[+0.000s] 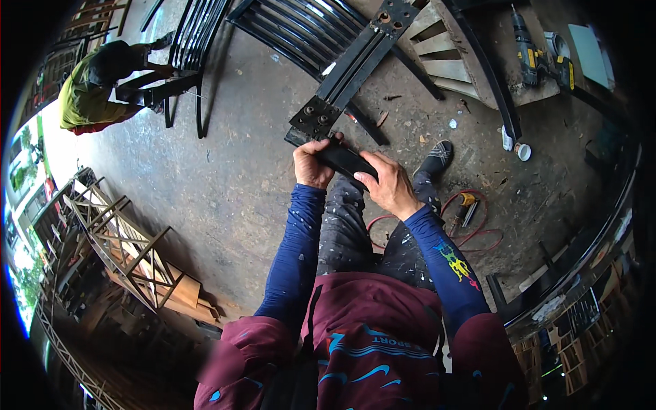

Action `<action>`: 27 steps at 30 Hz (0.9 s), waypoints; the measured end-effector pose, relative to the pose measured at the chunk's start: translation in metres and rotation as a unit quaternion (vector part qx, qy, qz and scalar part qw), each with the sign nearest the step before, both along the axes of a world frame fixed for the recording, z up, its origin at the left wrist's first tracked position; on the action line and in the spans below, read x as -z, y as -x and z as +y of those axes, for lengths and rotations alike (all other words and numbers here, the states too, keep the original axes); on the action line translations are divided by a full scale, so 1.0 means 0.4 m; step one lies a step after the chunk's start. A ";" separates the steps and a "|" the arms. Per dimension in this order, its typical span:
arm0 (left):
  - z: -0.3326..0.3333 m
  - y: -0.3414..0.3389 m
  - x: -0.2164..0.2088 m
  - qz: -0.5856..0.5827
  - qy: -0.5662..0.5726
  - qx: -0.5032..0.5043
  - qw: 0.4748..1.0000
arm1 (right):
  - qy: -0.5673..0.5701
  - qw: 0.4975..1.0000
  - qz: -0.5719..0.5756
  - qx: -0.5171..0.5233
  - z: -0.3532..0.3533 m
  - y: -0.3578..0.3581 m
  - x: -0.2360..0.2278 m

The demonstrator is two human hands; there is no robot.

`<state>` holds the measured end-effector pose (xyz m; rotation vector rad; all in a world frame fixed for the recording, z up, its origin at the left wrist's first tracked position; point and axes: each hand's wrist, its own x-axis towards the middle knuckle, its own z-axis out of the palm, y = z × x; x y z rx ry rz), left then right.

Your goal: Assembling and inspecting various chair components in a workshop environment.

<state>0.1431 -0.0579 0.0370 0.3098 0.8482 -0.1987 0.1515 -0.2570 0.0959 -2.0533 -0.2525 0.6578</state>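
Both hands are closed around a short black bar (347, 162) in front of my body. My left hand (313, 164) grips its left end, thumb on top, beside a black metal plate (316, 115) with bolts. At the bar's right end, my right hand (389, 183) wraps round it with the thumb along the near side. The bar lies against or just under the plate; I cannot tell whether they are joined. From the plate, a long black double-rail beam (357, 65) runs away to the upper right, ending in another plate with holes.
A black slatted metal frame (294, 31) stands beyond the beam. At left, a person in a yellow-green shirt (82, 96) bends over another slatted frame. A cordless drill (523, 51) lies on a wooden top at right. A red hose (486, 236) and yellow tool (467, 200) lie near my feet.
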 end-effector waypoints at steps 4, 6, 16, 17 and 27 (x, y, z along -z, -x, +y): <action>-0.026 0.011 0.000 0.039 -0.007 0.017 0.999 | -0.006 1.000 -0.011 0.001 -0.023 0.020 0.023; -0.032 0.015 0.010 0.057 -0.008 0.017 0.998 | -0.002 1.000 0.000 0.000 -0.031 0.024 0.035; -0.081 0.018 -0.012 0.151 0.003 0.001 0.989 | 0.018 1.000 0.019 -0.001 -0.079 0.023 0.007; -0.090 0.015 -0.024 0.149 0.006 -0.004 0.989 | 0.021 1.000 0.017 -0.006 -0.093 0.022 -0.003; -0.279 -0.014 -0.153 0.074 0.148 0.036 0.986 | 0.079 0.996 0.034 0.008 -0.386 -0.031 -0.264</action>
